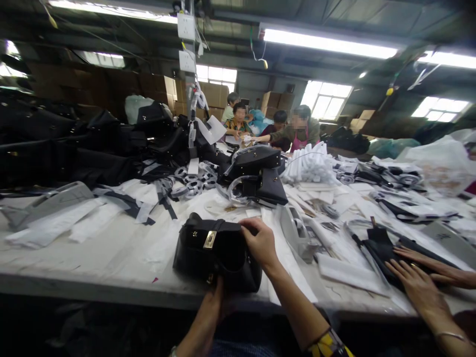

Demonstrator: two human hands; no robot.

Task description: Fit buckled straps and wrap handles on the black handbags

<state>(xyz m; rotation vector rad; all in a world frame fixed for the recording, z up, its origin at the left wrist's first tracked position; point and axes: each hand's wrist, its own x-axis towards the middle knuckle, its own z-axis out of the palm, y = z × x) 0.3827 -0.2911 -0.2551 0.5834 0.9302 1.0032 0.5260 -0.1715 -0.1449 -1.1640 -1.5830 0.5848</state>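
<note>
A black handbag (213, 258) with a gold turn-lock clasp (210, 239) rests at the front edge of the white table, facing me. My right hand (261, 243) grips the top right edge of the bag, thumb and fingers closed on its rim. Low on the bag's front, my left hand (213, 300) holds it near the bottom edge; most of those fingers are hidden by the bag.
Black bags (260, 173) are stacked ahead, beside wrapped straps (195, 181) and a pile of white rolls (310, 163). At right, a co-worker's hands (420, 282) press on a black piece. Several people work farther back. A post (191, 99) carries sockets.
</note>
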